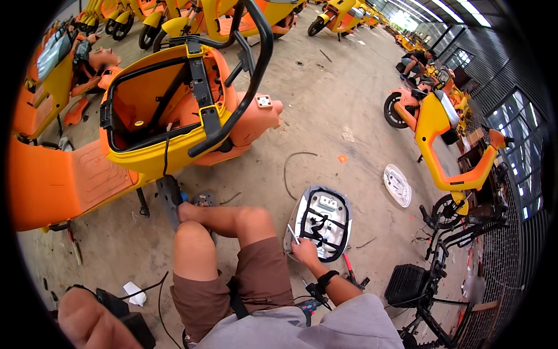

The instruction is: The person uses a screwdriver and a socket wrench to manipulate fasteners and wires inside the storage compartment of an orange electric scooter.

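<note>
My right hand is closed around a thin, light-coloured rod whose kind I cannot make out. It is at the lower left edge of an upturned scooter seat, which lies on the floor with its pale underside, black straps and grey cover edge showing. My left hand is low at the left, blurred and partly cut off, so its fingers cannot be read. Ahead to the left stands an orange and yellow scooter, its seat compartment open and a black rail over it.
By my right hip lie a blue and black power tool and a red-handled tool. A white oval panel lies farther right. A black scooter frame and yellow scooter stand at the right. Another person crouches far off.
</note>
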Tool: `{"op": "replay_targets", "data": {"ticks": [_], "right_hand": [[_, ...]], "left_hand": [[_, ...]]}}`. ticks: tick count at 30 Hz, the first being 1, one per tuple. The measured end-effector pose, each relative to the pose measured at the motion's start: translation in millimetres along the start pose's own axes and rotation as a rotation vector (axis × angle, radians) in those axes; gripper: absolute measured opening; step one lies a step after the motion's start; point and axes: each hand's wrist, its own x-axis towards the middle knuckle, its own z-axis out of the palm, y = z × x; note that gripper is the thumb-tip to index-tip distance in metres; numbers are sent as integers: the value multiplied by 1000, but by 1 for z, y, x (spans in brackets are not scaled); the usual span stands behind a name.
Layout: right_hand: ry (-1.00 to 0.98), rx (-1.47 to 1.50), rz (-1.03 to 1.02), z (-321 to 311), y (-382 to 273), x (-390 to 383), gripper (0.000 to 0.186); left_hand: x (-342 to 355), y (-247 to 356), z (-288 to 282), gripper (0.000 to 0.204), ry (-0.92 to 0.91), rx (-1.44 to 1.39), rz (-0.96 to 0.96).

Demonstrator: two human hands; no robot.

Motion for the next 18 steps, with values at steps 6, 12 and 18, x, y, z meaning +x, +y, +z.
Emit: {"op": "replay_targets", "data": {"ticks": [6, 12, 18], "right_hand": [[-14, 96, 10, -13, -8, -3, 43], [62, -5, -21, 2, 6, 9, 39], [78, -21, -18, 6, 11, 11, 37]], "left_hand": [[-47, -37, 13, 35, -388, 257, -413], [-111, -129, 88, 24, -114, 62, -1022], [-123, -170, 132, 17, -207, -130, -1233]]}}
